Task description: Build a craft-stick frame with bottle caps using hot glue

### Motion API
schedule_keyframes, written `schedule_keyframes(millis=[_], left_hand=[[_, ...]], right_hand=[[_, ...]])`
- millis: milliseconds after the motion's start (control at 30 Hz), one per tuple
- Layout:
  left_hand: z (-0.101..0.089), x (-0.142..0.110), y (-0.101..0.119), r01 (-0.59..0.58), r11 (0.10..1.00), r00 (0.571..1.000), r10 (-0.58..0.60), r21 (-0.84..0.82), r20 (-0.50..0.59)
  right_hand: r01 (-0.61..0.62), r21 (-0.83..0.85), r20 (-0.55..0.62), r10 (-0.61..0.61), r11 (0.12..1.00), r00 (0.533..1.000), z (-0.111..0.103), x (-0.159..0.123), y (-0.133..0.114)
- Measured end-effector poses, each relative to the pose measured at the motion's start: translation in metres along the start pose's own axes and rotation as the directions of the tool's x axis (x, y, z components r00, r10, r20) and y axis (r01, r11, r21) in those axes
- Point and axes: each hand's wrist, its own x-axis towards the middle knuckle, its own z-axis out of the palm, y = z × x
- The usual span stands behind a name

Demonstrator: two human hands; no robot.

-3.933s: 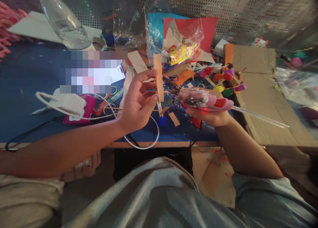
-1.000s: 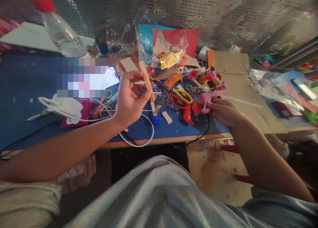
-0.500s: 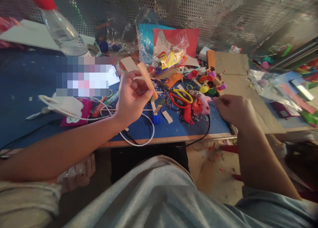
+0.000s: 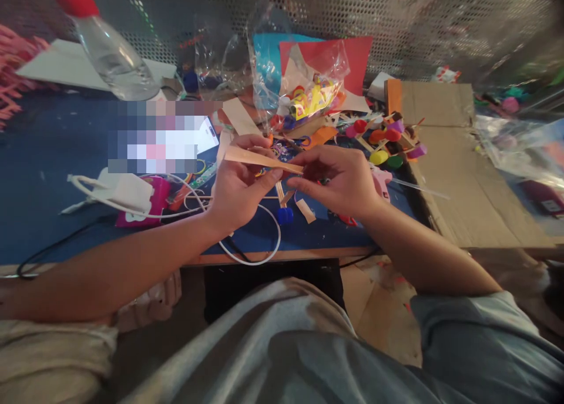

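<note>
Both my hands meet over the blue table (image 4: 53, 151). My left hand (image 4: 235, 184) pinches a flat wooden stick (image 4: 259, 158), which lies nearly level between the two hands. My right hand (image 4: 339, 178) is closed on the stick's right end, thumb and fingers pressed round it. The pink glue gun (image 4: 379, 181) lies on the table just behind my right wrist, with a clear glue rod (image 4: 418, 188) sticking out to the right. A small blue pom-pom (image 4: 285, 215) sits on the table below the stick.
A clear bottle with a red cap (image 4: 103, 46) stands at the back left. A white charger and cable (image 4: 127, 192) lie on a pink case. Plastic bags of craft bits (image 4: 308, 96), coloured paper, pom-pom sticks (image 4: 388, 140) and a cardboard sheet (image 4: 467, 157) crowd the back and right.
My right hand put the glue gun down on the table and came left to take the stick's end. My left hand tipped the stick from upright to nearly level.
</note>
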Motion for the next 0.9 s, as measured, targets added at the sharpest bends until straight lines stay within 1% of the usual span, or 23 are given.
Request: schedule_keyframes(millis=[133, 233, 333, 500, 633, 767, 900], left_hand=[[0.0, -0.002, 0.001, -0.001, 0.999, 1.0, 0.0, 0.042, 0.006], [0.001, -0.004, 0.001, 0.01, 0.995, 1.0, -0.011, 0.101, 0.005], [0.001, -0.005, 0.001, 0.011, 0.989, 1.0, -0.01, 0.149, -0.007], [0.0, -0.004, 0.005, -0.001, 0.984, 1.0, 0.002, 0.177, -0.009], [-0.001, -0.003, 0.006, 0.024, 0.982, 1.0, -0.023, 0.19, -0.004], [0.0, -0.003, 0.005, 0.007, 0.988, 1.0, -0.007, 0.155, -0.002], [0.002, -0.003, 0.009, 0.026, 0.98, 1.0, -0.023, 0.198, -0.014]], right_hand=[[-0.057, 0.107, -0.056, 0.063, 0.993, 0.996, 0.007, -0.008, 0.008], [-0.058, 0.151, -0.09, 0.072, 0.987, 0.993, 0.01, -0.011, 0.011], [-0.024, 0.123, -0.12, 0.039, 0.992, 0.992, 0.008, -0.011, 0.011], [0.058, 0.065, -0.164, -0.046, 0.996, 0.985, 0.004, -0.012, 0.008], [0.071, 0.051, -0.184, -0.06, 0.996, 0.981, 0.003, -0.013, 0.008], [0.098, 0.08, -0.221, -0.078, 0.992, 0.972, 0.006, -0.014, 0.011], [0.077, 0.128, -0.217, -0.048, 0.989, 0.975, 0.01, -0.015, 0.015]])
